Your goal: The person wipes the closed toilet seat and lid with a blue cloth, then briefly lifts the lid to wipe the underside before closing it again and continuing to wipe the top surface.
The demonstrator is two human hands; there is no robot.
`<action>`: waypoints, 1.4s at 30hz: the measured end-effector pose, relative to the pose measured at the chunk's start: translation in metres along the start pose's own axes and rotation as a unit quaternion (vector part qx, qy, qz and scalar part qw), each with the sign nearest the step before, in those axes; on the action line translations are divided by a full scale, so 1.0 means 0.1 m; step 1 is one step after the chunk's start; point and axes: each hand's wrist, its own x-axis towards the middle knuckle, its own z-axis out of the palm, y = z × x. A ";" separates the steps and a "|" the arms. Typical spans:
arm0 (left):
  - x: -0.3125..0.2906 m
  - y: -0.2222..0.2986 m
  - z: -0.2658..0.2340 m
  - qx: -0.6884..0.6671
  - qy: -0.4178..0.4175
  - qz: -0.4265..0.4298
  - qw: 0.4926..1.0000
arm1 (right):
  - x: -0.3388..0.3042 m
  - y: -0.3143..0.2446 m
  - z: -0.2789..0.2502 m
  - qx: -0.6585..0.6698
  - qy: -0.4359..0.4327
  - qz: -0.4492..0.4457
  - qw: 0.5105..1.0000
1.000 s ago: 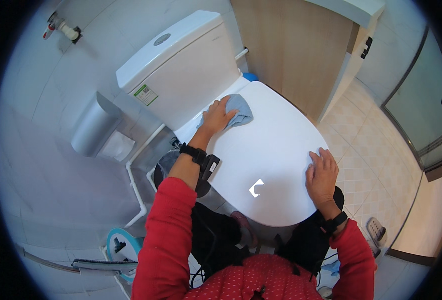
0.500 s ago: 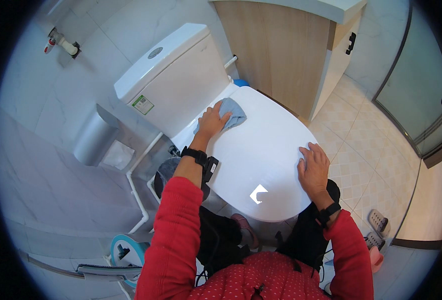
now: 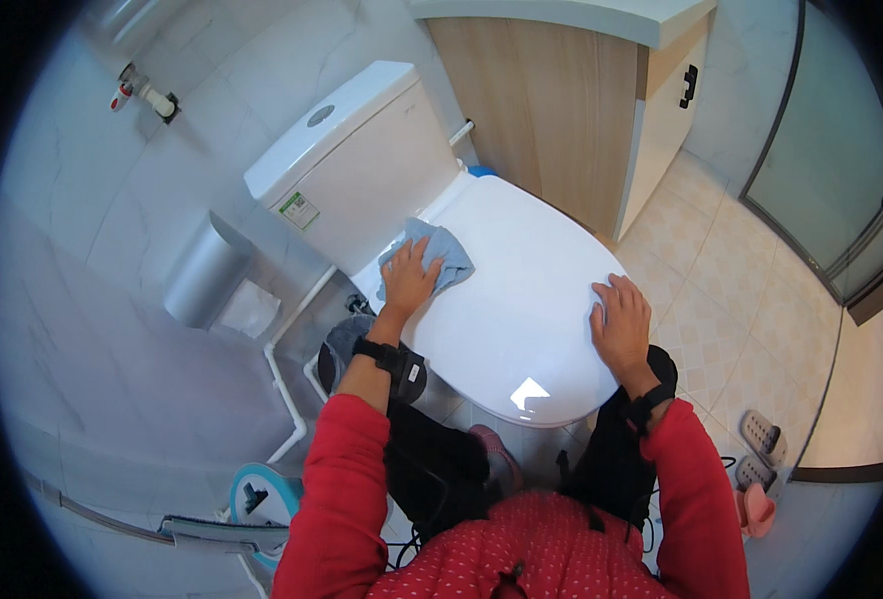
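Observation:
My left hand [image 3: 411, 276] presses a light blue cloth [image 3: 448, 252] onto the rear left part of a white toilet lid [image 3: 521, 299], close to the hinge. Its fingers lie over the cloth, and part of the cloth is hidden beneath them. The lid is down, below the white cistern [image 3: 352, 150]. On the lid's right edge rests my right hand [image 3: 621, 324], fingers apart and a little bent, holding nothing. Both wrists wear black straps.
Left of the toilet are a silver paper dispenser [image 3: 202, 275], a white pipe [image 3: 284, 389] and a lined bin [image 3: 340, 349]. A wooden cabinet [image 3: 536, 100] stands behind to the right. Grey slippers [image 3: 761, 439] and a pink item [image 3: 756, 511] lie at the lower right.
My left hand has slid the cloth left and slightly nearer, toward the lid's rear left corner. My right hand stays at the right edge. The whole view has shifted a little.

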 end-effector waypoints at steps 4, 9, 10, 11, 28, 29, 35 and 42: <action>-0.47 0.04 -0.09 -0.033 -0.006 0.071 0.997 | -0.03 0.02 0.02 -0.007 0.019 -0.012 1.000; -1.27 0.30 -0.28 -0.052 -0.052 0.164 0.984 | -0.06 0.04 0.04 0.013 0.039 -0.013 0.999; -1.40 0.36 -0.33 -0.061 -0.073 0.177 0.980 | -0.07 0.04 0.05 0.011 0.042 -0.013 0.999; -1.52 0.41 -0.37 -0.058 -0.096 0.184 0.976 | -0.08 0.05 0.05 0.007 0.047 -0.013 0.999; -1.91 1.73 -0.20 -0.005 -0.171 0.408 0.897 | -0.07 0.10 0.05 0.061 0.048 0.028 0.997; -1.89 1.84 -0.15 -0.011 -0.180 0.401 0.898 | -0.04 0.11 -0.01 0.094 0.034 0.021 0.995; -1.74 2.21 0.07 -0.077 -0.194 0.352 0.912 | -0.20 -0.02 -0.60 0.279 0.025 0.021 0.960; -1.30 1.55 -0.17 -0.552 -0.279 0.082 0.781 | -1.02 -0.40 -0.75 0.079 -0.167 -0.156 0.970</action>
